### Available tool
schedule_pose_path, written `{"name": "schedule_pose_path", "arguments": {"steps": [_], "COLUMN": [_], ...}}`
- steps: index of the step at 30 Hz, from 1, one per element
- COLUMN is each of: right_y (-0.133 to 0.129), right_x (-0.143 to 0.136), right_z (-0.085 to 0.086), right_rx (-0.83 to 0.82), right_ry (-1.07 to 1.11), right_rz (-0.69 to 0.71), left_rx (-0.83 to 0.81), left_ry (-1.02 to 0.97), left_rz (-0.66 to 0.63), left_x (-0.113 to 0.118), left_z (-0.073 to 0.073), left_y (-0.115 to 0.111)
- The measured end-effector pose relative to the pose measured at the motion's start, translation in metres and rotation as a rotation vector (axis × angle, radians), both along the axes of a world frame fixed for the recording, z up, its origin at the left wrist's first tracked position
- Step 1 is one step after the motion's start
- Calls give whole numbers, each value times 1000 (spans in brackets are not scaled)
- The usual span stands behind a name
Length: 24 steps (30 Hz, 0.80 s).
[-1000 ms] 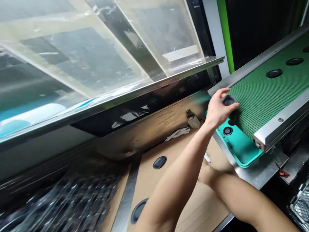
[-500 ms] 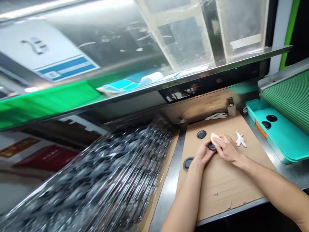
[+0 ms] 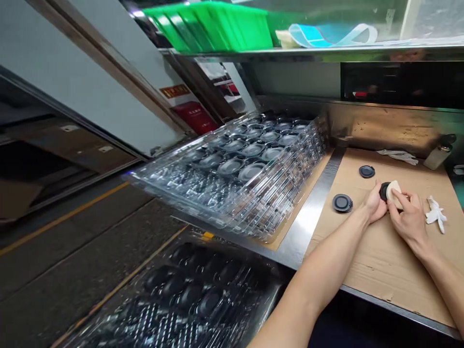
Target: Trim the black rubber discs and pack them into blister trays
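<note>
My left hand [image 3: 375,203] grips a small round black part [image 3: 384,191] above the cardboard sheet [image 3: 377,261]. Pinched in my right hand [image 3: 408,215] is a cream-coloured pad [image 3: 394,193], like a sponge or folded cloth, pressed against the black part and covering some of it. Two more round black parts lie flat on the cardboard: one [image 3: 367,171] beyond my hands, the other [image 3: 342,203] left of my left hand. A crumpled white glove or cloth [image 3: 435,214] rests to the right of my right hand.
Stacked clear plastic trays [image 3: 232,164] with round black parts stand left of the cardboard. More such trays [image 3: 188,295] sit lower down, beside the floor. At the back are a bottle [image 3: 438,155] and white gloves [image 3: 398,156]. A shelf above holds a green bin [image 3: 217,29].
The view has swung left, bringing the trays and floor into fuller sight and taking the teal bin out of view. Both hands keep hold of the black part and the pad.
</note>
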State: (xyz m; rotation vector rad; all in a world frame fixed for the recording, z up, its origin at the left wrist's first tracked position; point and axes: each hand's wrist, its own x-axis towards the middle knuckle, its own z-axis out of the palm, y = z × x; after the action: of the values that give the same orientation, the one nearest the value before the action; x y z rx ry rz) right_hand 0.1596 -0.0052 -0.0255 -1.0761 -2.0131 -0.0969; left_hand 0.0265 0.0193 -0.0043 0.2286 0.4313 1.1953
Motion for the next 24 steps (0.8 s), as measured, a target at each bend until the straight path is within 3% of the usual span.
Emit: {"name": "schedule_pose_path", "arguments": {"steps": [4, 8, 11, 15, 18, 21, 24], "right_y": [8, 6, 0, -5, -6, -7, -12], "right_x": [-1, -3, -6, -8, -9, -9, -10], "right_z": [-4, -1, 0, 4, 7, 10, 13], "right_rx": [-23, 7, -45, -96, -166, -157, -188], "right_ry": [-21, -21, -82, -66, -108, -90, -125], "right_rz": [22, -56, 4, -90, -49, -145, -80], "left_rx": [-30, -64, -89, -86, -88, -95, -91], "left_ry": [-6, 31, 48, 81, 69, 94, 118], "left_rz": [-49, -38, -83, -58, -91, -91, -94], "left_x": [5, 4, 2, 0, 0, -1, -1], "left_z": [-1, -2, -1, -4, -10, -13, -12], "left_y": [-1, -2, -3, -3, -2, -2, -4]}}
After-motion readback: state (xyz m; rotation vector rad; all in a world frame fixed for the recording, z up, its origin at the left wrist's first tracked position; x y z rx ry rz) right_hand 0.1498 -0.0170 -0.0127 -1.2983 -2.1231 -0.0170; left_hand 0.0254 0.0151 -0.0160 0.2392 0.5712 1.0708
